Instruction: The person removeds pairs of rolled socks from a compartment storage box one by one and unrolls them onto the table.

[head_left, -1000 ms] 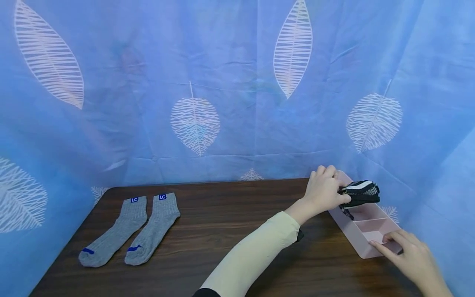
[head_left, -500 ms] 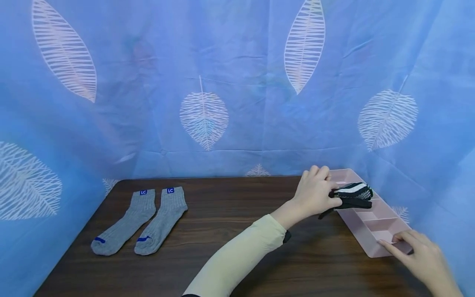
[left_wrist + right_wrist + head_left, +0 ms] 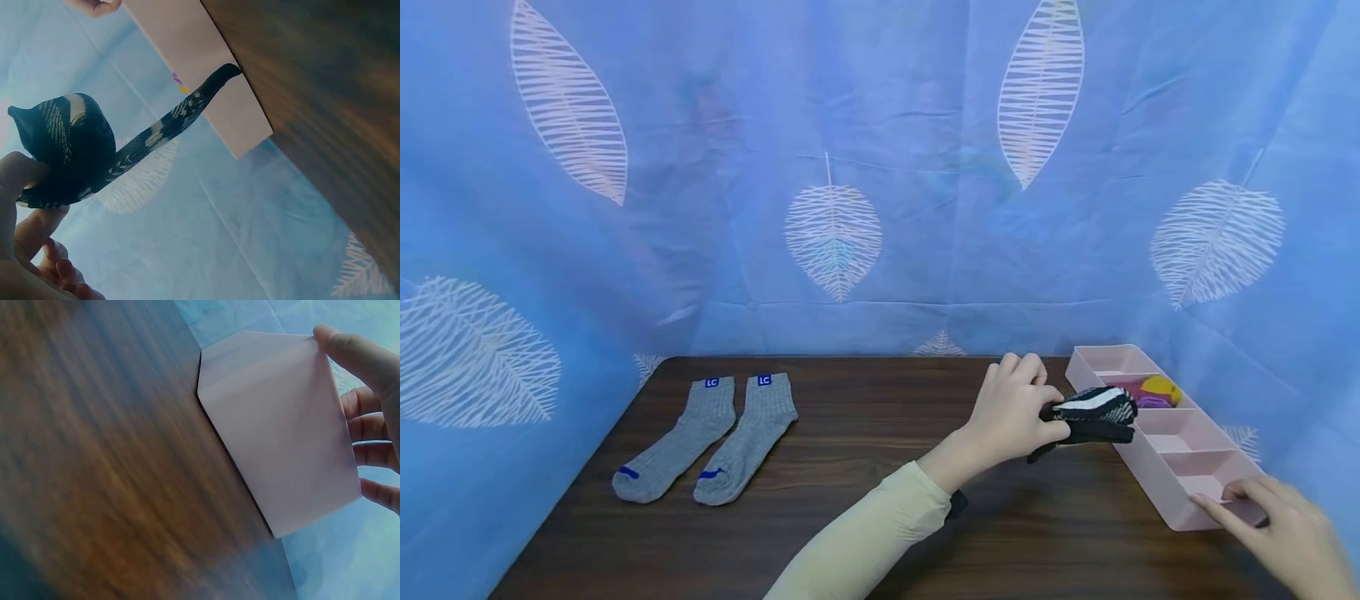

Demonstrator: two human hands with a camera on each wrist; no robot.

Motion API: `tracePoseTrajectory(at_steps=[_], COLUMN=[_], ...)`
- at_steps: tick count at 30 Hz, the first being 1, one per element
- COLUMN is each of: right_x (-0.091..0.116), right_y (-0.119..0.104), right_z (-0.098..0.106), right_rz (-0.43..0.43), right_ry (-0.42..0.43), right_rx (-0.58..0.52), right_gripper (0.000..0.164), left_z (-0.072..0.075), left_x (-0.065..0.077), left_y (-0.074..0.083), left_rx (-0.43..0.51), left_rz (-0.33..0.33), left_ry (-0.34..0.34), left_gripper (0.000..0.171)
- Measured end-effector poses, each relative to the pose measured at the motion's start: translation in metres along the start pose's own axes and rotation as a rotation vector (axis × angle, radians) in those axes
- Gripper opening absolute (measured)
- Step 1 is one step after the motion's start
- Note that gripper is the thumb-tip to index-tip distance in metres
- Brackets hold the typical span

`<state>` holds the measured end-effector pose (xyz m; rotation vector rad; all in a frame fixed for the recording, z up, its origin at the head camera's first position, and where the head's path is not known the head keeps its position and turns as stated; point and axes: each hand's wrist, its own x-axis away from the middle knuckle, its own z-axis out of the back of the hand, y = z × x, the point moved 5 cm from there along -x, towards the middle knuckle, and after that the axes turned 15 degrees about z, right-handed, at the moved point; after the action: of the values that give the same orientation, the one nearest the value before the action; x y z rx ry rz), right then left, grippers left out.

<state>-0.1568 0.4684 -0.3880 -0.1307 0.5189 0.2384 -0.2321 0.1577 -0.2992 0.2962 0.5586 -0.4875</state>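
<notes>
In the head view, my left hand (image 3: 1011, 408) pinches a bundle of black socks (image 3: 1093, 412) with white and grey patterning, held just left of the pink divided box (image 3: 1150, 479). The left wrist view shows the socks (image 3: 75, 137) between thumb and fingers, one narrow end hanging down in front of the box's side wall (image 3: 240, 122). My right hand (image 3: 1292, 525) grips the box's near end. Seen from the right wrist, its thumb (image 3: 350, 353) lies at the rim and the other fingers curl over the edge of the end wall (image 3: 281, 425).
A folded yellow, purple and dark pink cloth item (image 3: 1157, 390) lies in the box's second compartment from the back. Two grey socks (image 3: 677, 442) with blue marks lie flat side by side on the left of the dark wooden table (image 3: 865, 467). A blue leaf-printed curtain (image 3: 910, 233) hangs behind.
My left hand has drawn the black patterned socks leftward from above the box, uncovering the coloured item inside. The right hand keeps its grip. The head view has turned slightly left.
</notes>
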Motion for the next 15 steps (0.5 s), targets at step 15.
tracePoseTrajectory(at_steps=[15], right_x=[-0.004], right_y=[0.002], right_z=[-0.003], right_rz=[0.149], right_ry=[0.178], right_rx=[-0.059], right_gripper=[0.047], left_z=[0.000], left_x=[0.059], left_y=[-0.062], left_rx=[0.214], left_rz=[0.275], left_ry=[-0.050], left_gripper=[0.021])
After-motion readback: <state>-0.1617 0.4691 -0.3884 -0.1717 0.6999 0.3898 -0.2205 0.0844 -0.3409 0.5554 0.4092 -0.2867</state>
